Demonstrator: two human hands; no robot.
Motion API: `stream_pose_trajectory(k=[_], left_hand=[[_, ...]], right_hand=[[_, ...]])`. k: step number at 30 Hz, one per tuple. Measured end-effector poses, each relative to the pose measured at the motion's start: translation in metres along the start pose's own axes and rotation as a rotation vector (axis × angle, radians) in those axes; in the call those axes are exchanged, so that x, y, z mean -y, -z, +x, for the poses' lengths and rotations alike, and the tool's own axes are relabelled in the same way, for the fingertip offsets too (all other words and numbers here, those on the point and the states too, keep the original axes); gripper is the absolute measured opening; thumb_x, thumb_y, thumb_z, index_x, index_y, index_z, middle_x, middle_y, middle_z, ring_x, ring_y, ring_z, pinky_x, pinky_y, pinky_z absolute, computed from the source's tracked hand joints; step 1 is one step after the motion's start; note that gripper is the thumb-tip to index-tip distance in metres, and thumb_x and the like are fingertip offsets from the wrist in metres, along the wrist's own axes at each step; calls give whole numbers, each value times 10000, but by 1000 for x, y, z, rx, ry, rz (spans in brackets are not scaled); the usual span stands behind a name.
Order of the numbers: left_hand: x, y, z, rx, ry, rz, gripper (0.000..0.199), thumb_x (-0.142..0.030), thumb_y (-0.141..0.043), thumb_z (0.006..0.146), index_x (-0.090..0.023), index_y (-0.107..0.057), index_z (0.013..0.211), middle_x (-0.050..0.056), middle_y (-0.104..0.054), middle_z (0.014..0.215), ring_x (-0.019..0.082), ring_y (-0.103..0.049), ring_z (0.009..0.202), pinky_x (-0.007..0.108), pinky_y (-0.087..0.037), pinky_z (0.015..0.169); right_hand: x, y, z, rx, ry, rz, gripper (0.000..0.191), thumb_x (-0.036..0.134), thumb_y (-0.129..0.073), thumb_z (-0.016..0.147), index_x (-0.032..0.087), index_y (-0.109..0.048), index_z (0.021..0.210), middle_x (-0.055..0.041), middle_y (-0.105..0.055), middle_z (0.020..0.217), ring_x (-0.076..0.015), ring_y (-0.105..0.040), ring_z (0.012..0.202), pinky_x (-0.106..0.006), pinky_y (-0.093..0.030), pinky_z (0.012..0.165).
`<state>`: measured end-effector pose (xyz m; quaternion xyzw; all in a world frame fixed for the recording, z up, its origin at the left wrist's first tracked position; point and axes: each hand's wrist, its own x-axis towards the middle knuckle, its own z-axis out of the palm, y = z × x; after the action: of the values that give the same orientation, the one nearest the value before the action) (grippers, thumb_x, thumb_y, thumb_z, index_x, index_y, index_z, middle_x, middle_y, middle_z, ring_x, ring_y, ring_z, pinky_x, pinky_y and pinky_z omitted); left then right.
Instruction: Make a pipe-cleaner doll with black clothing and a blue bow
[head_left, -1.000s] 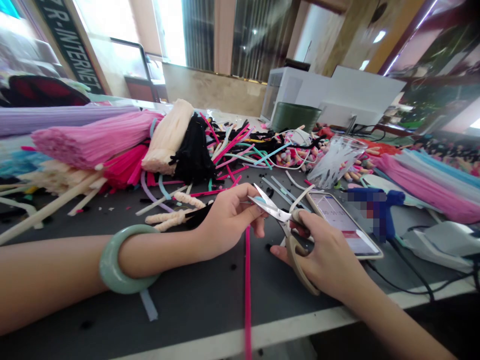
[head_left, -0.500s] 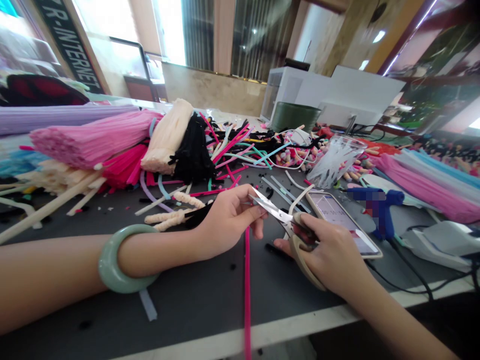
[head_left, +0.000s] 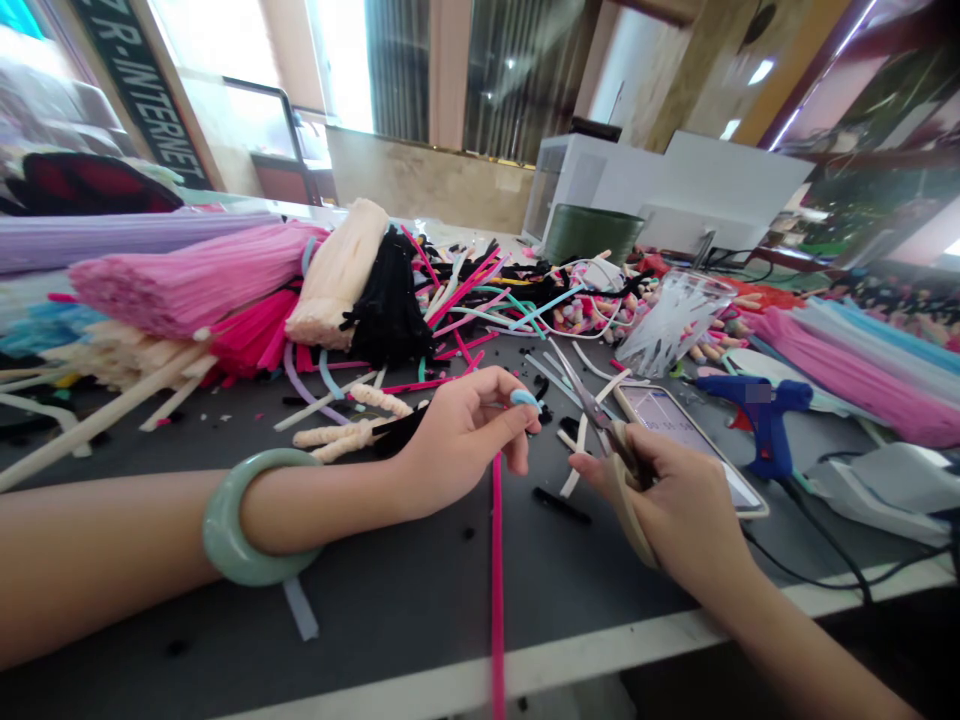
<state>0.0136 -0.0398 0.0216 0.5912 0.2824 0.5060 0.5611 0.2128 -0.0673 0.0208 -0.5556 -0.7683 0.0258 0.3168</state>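
My left hand (head_left: 465,440), with a pale green bangle (head_left: 225,515) on its wrist, pinches a small light blue piece (head_left: 525,400) of pipe cleaner between thumb and fingers. A long deep-pink pipe cleaner (head_left: 496,580) runs from beneath that hand toward me and past the table's front edge; whether the fingers also hold it I cannot tell. To the right, my right hand (head_left: 675,500) grips scissors (head_left: 589,400) with beige handles. Their blades point up and away, apart from the blue piece, and look nearly closed.
Bundles of pink (head_left: 187,275), cream (head_left: 337,275) and black pipe cleaners (head_left: 394,300) lie at back left. A phone (head_left: 675,440), a blue glue gun (head_left: 761,410) with its cord, and a white power strip (head_left: 881,490) are on the right. Behind stands a clear cup (head_left: 679,320) of glue sticks.
The scissors have moved right and down, away from my left hand, and their blades have come together. The light blue piece now shows at my left fingertips. My left hand has barely moved.
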Motion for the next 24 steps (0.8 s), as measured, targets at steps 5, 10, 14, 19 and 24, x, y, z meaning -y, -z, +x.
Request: stream_pose_trajectory(k=[5, 10, 14, 19, 24], left_hand=[[0, 0, 1, -31, 7, -59, 195, -262, -649, 813, -127, -508, 817, 0, -617, 718, 89, -593, 466, 233, -483, 498], [1, 0, 0, -17, 8, -87, 181, -260, -640, 819, -130, -515, 841, 3, -619, 741, 90, -593, 475, 237, -487, 504], [0, 1, 0, 16, 8, -62, 160, -242, -613, 834, -134, -497, 821, -5, -601, 710, 91, -589, 486, 240, -488, 519], [-1, 0, 1, 62, 8, -4, 146, -228, -564, 861, -147, -469, 787, -29, -557, 623, 89, -576, 497, 231, -479, 532], [-2, -3, -2, 52, 41, -27, 77, -168, -550, 854, -149, -483, 820, -23, -578, 665, 87, -575, 509, 217, -464, 510]], right_hand=[[-3, -1, 1, 12, -13, 21, 361, 449, -658, 749, 214, -423, 609, 69, -364, 514, -95, -299, 501, -212, -283, 457], [-1, -1, -1, 23, 5, 39, 332, 427, -670, 734, 213, -438, 630, 70, -397, 523, -91, -320, 497, -205, -300, 455], [0, -2, 1, 38, 9, 21, 341, 438, -682, 719, 212, -445, 624, 72, -403, 505, -88, -337, 474, -203, -301, 444], [-1, -4, 3, 73, -8, -5, 344, 469, -685, 713, 217, -464, 635, 65, -425, 510, -98, -366, 473, -215, -303, 447], [1, -1, -1, 92, -14, -6, 337, 454, -665, 739, 224, -442, 632, 60, -432, 515, -105, -346, 490, -226, -309, 458]])
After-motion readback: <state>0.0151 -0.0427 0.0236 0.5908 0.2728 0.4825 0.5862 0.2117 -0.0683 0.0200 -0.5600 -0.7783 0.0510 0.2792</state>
